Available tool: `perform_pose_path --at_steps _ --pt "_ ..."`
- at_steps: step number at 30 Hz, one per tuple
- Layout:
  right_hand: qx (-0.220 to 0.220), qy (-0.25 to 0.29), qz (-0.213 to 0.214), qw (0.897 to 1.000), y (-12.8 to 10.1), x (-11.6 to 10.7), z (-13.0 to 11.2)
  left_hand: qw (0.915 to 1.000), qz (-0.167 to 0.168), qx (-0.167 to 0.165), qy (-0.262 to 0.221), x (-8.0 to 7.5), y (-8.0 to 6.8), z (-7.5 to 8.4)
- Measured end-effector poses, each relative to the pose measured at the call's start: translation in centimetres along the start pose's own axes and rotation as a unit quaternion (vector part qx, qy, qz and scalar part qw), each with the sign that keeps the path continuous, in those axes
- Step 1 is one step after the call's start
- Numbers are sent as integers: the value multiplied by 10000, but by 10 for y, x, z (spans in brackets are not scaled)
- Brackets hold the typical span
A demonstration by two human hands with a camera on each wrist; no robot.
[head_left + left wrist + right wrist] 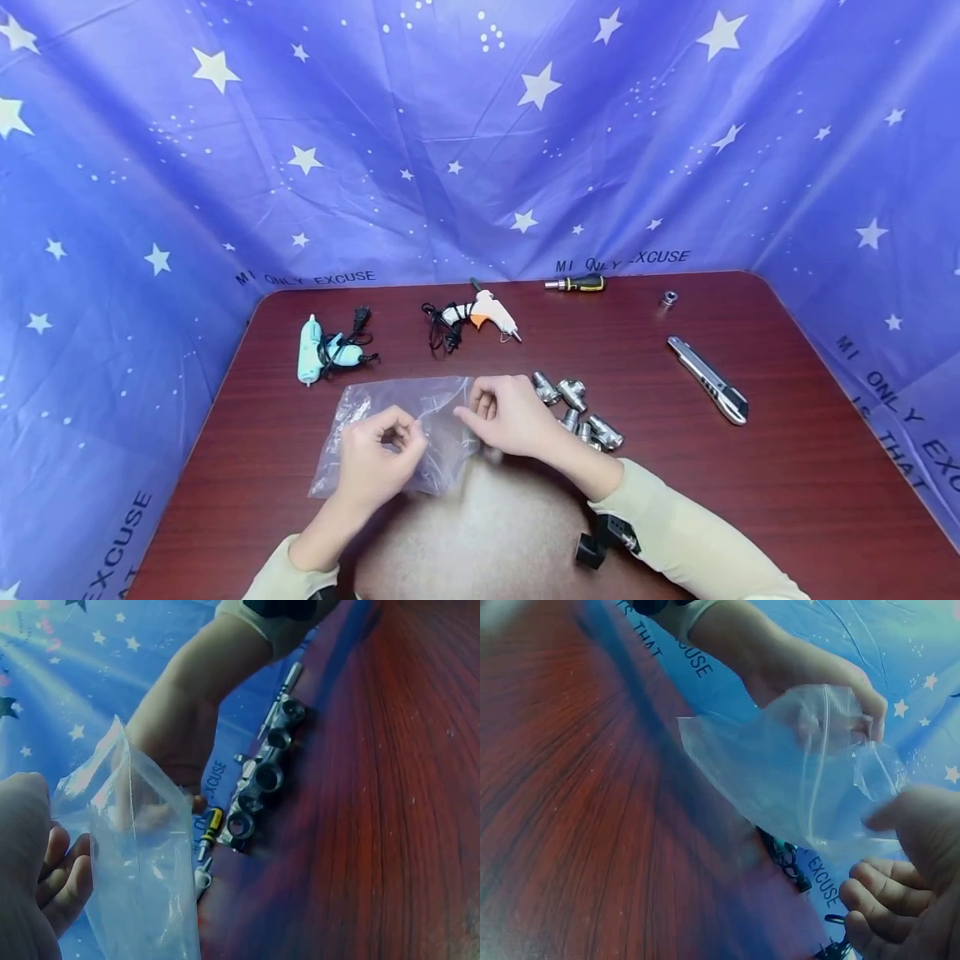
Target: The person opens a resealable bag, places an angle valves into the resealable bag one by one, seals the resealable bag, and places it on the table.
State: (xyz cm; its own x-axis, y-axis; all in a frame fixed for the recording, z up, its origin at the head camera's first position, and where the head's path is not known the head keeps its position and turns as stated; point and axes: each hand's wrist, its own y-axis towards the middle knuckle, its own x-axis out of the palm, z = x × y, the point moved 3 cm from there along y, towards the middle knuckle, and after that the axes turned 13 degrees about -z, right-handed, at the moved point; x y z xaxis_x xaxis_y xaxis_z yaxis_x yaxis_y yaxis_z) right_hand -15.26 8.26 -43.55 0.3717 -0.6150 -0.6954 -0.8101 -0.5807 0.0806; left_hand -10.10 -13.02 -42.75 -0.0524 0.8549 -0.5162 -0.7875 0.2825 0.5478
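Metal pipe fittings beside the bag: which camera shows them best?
The left wrist view: the metal pipe fittings lie in a row, open ends showing. The head view has them small, partly behind the right hand. The right wrist view misses them.

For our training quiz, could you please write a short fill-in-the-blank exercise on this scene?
1. Both hands pinch a clear plastic ____.
2. The metal fittings lie beside the ____ hand.
3. The utility knife lies on the ____ table.

Missing: bag; right; wooden
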Motion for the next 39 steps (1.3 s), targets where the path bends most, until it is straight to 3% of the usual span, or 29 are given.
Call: perform_pose_path --at_steps 4,9,13,16,20,22,25,31,39 --pt "84 -332 162 9993 4 0 7 9999 41 25 -158 1 -1 4" --pt "340 -770 146 9963 5 0 17 9993 340 111 -137 -2 -2 7" --pt "271 -1040 404 9934 2 0 15 9995 264 13 -173 1 -1 7" --pt "-148 -1129 766 9905 -3 -1 5 9993 162 -230 -238 4 -2 5" --pt "-1191 -1062 962 9825 -10 -1 -14 9988 156 -366 -281 6 -4 2" --pt "-1649 -1031 818 9775 -12 1 -21 9989 166 -303 -302 8 -4 1" --pt "-1948 -1164 444 9729 -13 6 -27 9990 161 -181 -374 10 -4 0" --pt "-1829 -1264 -242 9747 -11 13 -26 9991 47 -31 -427 13 -4 1" --pt "-1827 -1355 -765 9708 -11 10 -29 9981 -355 408 -296 9 1 3"
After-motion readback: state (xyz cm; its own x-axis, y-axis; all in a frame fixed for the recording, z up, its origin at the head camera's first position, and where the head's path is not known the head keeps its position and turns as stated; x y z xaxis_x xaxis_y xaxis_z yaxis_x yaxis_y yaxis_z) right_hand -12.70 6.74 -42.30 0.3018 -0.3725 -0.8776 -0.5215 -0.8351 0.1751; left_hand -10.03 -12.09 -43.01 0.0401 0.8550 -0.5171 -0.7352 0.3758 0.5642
